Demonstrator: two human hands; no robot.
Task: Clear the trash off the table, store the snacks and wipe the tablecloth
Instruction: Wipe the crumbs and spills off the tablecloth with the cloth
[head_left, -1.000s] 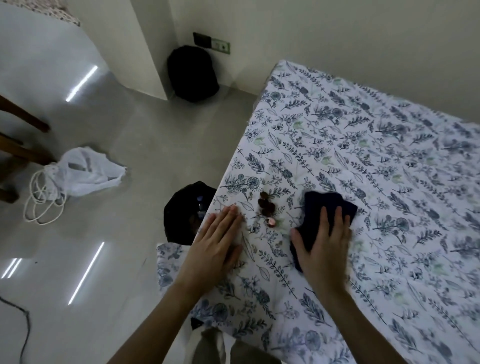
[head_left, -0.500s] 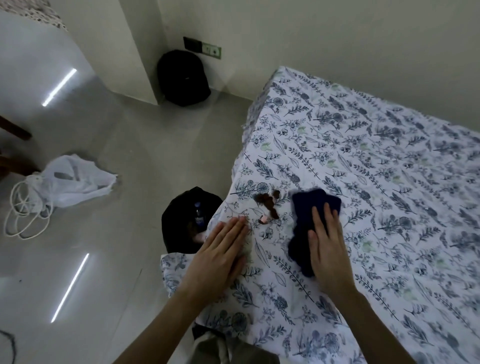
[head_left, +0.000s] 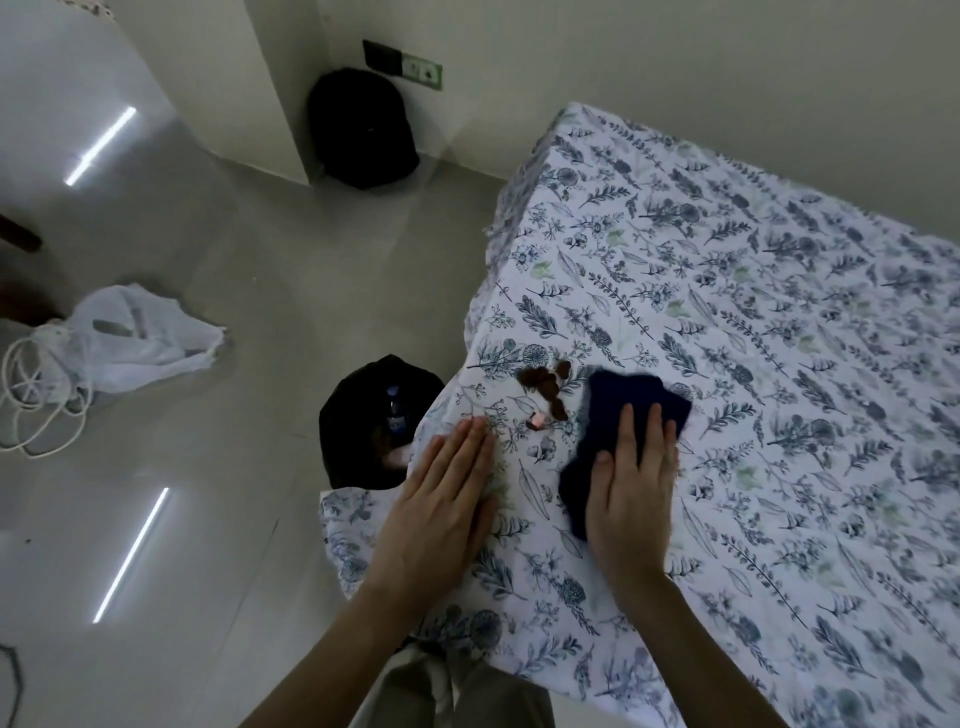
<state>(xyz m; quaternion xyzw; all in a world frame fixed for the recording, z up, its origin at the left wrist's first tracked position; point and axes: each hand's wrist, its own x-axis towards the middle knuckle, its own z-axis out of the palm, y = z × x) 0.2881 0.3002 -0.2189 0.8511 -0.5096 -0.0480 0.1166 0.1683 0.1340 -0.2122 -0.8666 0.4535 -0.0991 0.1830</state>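
Since a second ago the dark blue cloth (head_left: 618, 421) under the right hand (head_left: 631, 483) has slid toward the table's left edge, closing on the small heap of brown crumbs (head_left: 545, 387), which has itself been nudged nearer that edge; the left hand (head_left: 447, 499) has hardly shifted.

That cloth is a crumpled navy rag, bunched and uneven, its far end poking out past the fingertips and its near end showing beside the thumb. It lies on the floral tablecloth (head_left: 753, 364) — white, printed with blue leaves and flowers, draped over the table's corner and side. Just left of the cloth sit the crumbs, several dark brown bits with one small pinkish scrap (head_left: 537, 421) at the near end of the heap.

Pressed flat on the cloth, the right hand has its fingers extended and together, palm down, holding the rag by pressure rather than by a closed grasp. Its partner on the left lies flat and empty on the tablecloth at the edge, fingers straight and together, pointing away from the person, just beside the crumbs but not touching them.

Below the table edge, on the grey floor, stands an open black trash bag (head_left: 358, 415) with a bottle (head_left: 396, 415) visible inside. Farther left lies a white plastic bag (head_left: 135, 343) beside a coiled white cord (head_left: 36, 405) — well apart from the table.
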